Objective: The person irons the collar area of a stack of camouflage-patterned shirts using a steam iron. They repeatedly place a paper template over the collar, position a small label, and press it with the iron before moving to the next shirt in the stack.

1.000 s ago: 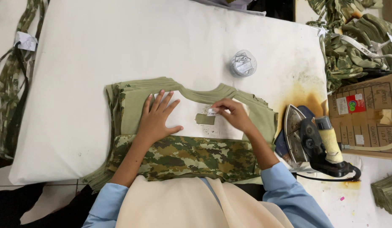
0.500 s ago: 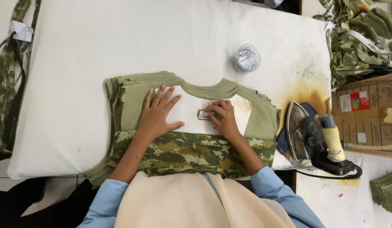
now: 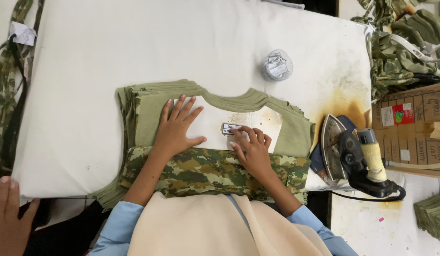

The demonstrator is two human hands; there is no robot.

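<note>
Pressing flat, the left hand (image 3: pixel 175 135) is laid with fingers spread on the white card insert (image 3: pixel 215 124) inside the neck of the top olive garment (image 3: pixel 149 111), nothing being pinched by its grip. The small label (image 3: pixel 231 129) is touched by the fingertips of the right hand (image 3: pixel 253 151), held against the card just below the collar; the right grip is loosely spread, fingers slightly curled, not closed around the label. The olive garments are stacked on the white padded table (image 3: pixel 87 71), with a camouflage fabric piece (image 3: pixel 205 173) lying across their lower edge, under both wrists. A clear tub of labels (image 3: pixel 277 65) is seen near the collar, apart from the stack. An iron (image 3: pixel 357 156) is stood at the table's right edge beside a scorch mark. Another person's hand (image 3: pixel 9 213) is visible at the lower left corner.
</note>
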